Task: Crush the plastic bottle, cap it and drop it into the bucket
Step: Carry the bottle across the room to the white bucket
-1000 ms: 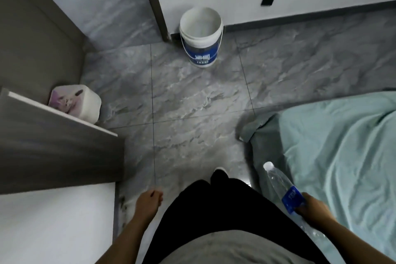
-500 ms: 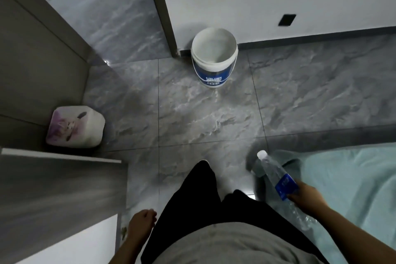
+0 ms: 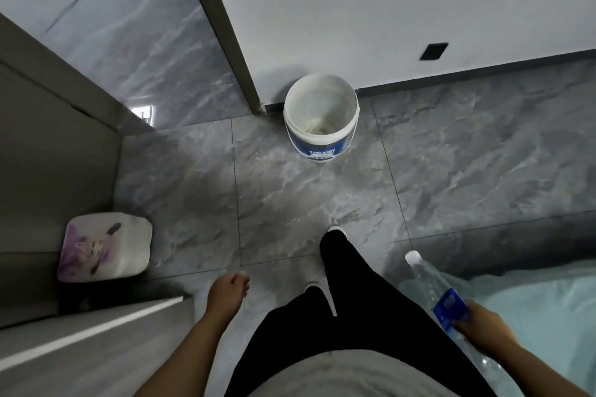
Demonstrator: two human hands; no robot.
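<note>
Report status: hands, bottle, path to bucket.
Right hand grips bottle, cap on, uncrushed. Left hand loosely closed, holding nothing visible. Bucket upright ahead by wall, floor between bare.

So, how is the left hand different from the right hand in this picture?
The right hand grips the plastic bottle around its blue label, while the left hand holds nothing. The left hand is loosely curled beside the leg; the right hand is closed around the bottle near the bed sheet. Both are bare and hang low.
</note>
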